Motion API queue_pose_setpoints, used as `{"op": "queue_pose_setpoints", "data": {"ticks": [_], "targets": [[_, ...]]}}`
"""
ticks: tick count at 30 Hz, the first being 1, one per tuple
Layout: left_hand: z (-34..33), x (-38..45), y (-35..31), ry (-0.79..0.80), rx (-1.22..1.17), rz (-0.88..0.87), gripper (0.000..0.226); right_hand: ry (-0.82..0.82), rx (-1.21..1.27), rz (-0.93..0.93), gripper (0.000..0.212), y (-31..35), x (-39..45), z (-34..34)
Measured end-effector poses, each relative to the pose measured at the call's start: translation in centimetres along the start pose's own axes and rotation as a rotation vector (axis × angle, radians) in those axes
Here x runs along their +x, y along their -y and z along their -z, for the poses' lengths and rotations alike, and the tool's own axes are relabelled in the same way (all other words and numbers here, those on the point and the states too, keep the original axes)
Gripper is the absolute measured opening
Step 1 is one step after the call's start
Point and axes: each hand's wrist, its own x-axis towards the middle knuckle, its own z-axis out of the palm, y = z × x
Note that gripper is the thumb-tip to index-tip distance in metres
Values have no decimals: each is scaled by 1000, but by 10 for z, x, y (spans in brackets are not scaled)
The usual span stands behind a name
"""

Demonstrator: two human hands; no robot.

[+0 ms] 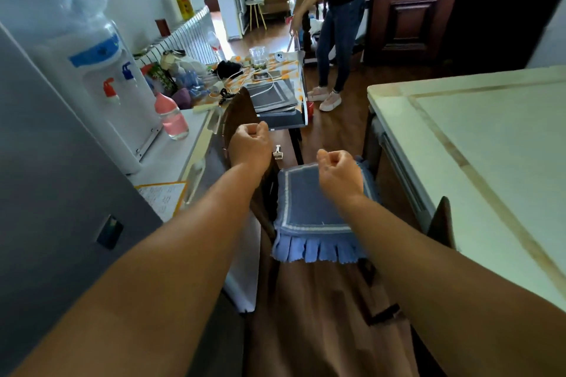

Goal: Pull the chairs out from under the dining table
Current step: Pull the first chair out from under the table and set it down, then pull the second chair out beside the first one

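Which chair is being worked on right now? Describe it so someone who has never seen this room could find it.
Start at the pale dining table on the right. In the aisle along its left edge stands a dark wooden chair, its seat facing the table, with the left hand at its backrest. It stands apart by its blue seat cushion, white-bordered, with a fringe of lighter blue tabs along the near edge.
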Motion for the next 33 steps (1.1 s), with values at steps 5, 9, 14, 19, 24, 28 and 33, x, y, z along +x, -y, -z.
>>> {"op": "queue_pose_setpoints", "data": {"ticks": [5, 9, 14, 19, 24, 28, 33], "targets": [[14, -90, 17, 97, -74, 43, 16, -63, -36, 13, 32, -13, -88, 48], [16, -155, 22, 216, -186, 123, 26, -116, -81, -33, 31, -28, -148, 93], [-3, -216, 11, 356, -207, 167, 26, -227, -195, -40, 31, -43, -193, 153], [-31, -256, 0, 490, -86, 157, 28, -118, -373, -152, 48, -68, -221, 191], [-70, -303, -2, 617, 123, 210, 48, 194, -462, -314, 42, -101, -243, 214], [-98, -331, 5, 656, 229, 269, 51, 337, -445, -298, 26, -113, -248, 224], [-116, -345, 12, 666, 273, 306, 39, 499, -476, -329, 24, -129, -252, 234]]}}
